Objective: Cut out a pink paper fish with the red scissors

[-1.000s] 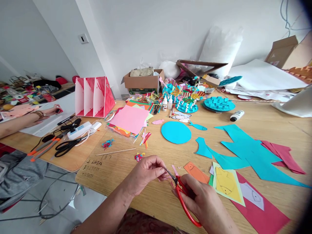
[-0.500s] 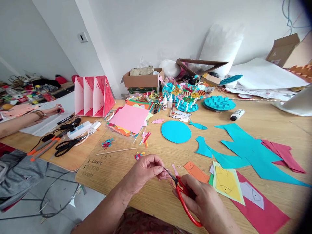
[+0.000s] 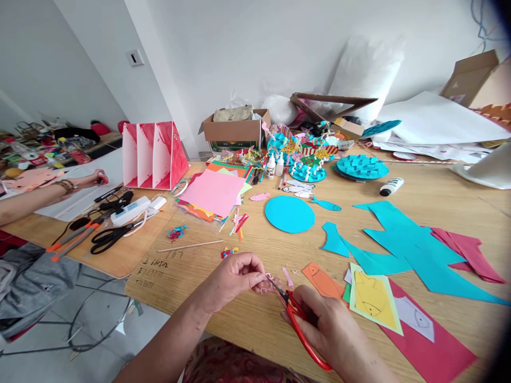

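My right hand is closed around red-handled scissors, whose blades point up-left toward my left hand. My left hand pinches a small pink paper piece at the blade tips. Both hands hover over the near edge of the wooden table. Small pink scraps lie just beyond the blades. An orange paper fish rests to the right of them.
A yellow fish drawing on a red sheet, blue paper offcuts, a blue disc, a stack of coloured paper and black scissors lie on the table. Another person's arm reaches in at far left.
My left hand has turned the pink piece slightly and the scissor blades have shifted a little left against it. The view has drifted a bit.
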`<state>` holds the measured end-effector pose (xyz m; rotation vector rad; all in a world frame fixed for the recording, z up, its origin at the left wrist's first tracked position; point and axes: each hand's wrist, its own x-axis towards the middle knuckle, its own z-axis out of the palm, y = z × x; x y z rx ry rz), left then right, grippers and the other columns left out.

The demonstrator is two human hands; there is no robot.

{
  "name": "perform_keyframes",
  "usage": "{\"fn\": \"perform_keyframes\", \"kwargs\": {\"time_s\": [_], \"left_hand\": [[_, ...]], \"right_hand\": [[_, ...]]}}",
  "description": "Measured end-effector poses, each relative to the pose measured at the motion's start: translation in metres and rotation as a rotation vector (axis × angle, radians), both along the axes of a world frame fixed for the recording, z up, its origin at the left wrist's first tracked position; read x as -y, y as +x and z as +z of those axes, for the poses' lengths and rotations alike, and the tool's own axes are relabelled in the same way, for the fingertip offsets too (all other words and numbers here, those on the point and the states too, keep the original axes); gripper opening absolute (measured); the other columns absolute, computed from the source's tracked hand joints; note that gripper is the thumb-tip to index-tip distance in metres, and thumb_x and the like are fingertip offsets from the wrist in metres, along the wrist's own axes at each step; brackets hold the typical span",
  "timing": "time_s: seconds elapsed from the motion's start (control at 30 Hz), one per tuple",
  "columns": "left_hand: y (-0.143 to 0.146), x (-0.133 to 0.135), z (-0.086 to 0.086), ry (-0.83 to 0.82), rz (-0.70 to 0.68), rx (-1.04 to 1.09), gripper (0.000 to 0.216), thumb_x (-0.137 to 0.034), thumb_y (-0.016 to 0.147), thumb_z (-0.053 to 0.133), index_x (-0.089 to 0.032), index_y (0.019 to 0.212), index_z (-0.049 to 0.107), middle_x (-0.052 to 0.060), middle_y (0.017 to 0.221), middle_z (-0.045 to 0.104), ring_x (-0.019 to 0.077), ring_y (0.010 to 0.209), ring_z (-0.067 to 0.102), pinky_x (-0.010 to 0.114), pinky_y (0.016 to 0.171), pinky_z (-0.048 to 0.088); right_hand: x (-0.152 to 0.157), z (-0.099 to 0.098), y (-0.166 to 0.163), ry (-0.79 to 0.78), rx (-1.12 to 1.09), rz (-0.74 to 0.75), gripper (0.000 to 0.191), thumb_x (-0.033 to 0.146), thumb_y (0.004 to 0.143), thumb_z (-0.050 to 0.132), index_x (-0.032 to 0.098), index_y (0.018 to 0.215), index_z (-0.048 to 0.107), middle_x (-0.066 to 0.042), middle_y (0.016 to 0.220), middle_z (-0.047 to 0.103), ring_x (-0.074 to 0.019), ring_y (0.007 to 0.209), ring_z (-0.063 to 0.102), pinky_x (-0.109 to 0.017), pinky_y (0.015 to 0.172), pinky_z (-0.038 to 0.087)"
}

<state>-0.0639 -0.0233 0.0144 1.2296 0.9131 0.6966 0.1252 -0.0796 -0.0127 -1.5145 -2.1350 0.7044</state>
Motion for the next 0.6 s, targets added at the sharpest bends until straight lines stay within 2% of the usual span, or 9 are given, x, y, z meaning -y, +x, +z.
{"fn": "perform_keyframes", "kwargs": {"time_s": [0.17,0.3,0.37,0.43,0.5,0.6], "left_hand": [[-0.001,-0.002,0.001,0.013,-0.005,-0.044,0.014,-0.026,0.070,0.060,-0.013,0.067,0.054,-0.001,0.060,0.053,0.0096,0.057,0.052,0.022,0.058,0.041],[0.001,0.000,0.002,0.027,-0.005,-0.094,0.012,-0.024,0.070,0.057,-0.013,0.066,0.053,-0.001,0.061,0.053,0.0094,0.058,0.051,0.022,0.058,0.041],[0.003,0.001,0.002,0.025,-0.018,-0.098,0.010,-0.022,0.071,0.056,-0.014,0.067,0.053,-0.001,0.062,0.053,0.0093,0.059,0.050,0.022,0.058,0.040],[0.005,0.002,0.003,0.011,-0.028,-0.096,0.010,-0.023,0.071,0.056,-0.014,0.068,0.053,-0.001,0.061,0.053,0.0094,0.059,0.050,0.022,0.058,0.040],[0.007,0.003,0.003,-0.007,-0.039,-0.099,0.012,-0.025,0.071,0.057,-0.014,0.068,0.053,-0.001,0.062,0.054,0.0096,0.059,0.049,0.022,0.058,0.039],[0.009,0.003,0.001,-0.013,-0.064,-0.102,0.014,-0.027,0.072,0.057,-0.014,0.068,0.051,0.000,0.064,0.055,0.0093,0.059,0.048,0.023,0.058,0.037]], "right_hand": [[-0.003,0.002,0.000,-0.144,-0.105,-0.040,0.027,0.035,0.079,0.043,0.023,0.059,0.031,0.006,0.049,0.035,-0.0107,0.045,0.032,-0.022,0.042,0.024],[-0.006,-0.003,0.000,-0.187,-0.297,-0.138,0.028,0.035,0.073,0.054,0.023,0.058,0.034,0.008,0.051,0.032,-0.0100,0.045,0.031,-0.021,0.041,0.025],[-0.008,-0.005,-0.003,-0.171,-0.433,-0.240,0.020,0.031,0.069,0.060,0.023,0.064,0.042,0.006,0.054,0.041,-0.0110,0.047,0.038,-0.022,0.044,0.031],[-0.012,-0.004,-0.009,-0.184,-0.617,-0.297,0.016,0.031,0.069,0.061,0.023,0.075,0.048,0.002,0.065,0.055,-0.0142,0.056,0.050,-0.025,0.052,0.041],[-0.016,-0.001,-0.014,-0.236,-0.766,-0.270,0.021,0.034,0.069,0.063,0.023,0.080,0.050,-0.003,0.077,0.061,-0.0168,0.067,0.056,-0.028,0.061,0.046],[-0.022,0.005,-0.020,-0.294,-0.784,-0.228,0.023,0.036,0.068,0.065,0.022,0.078,0.050,-0.003,0.074,0.061,-0.0175,0.067,0.056,-0.029,0.060,0.046]]}}
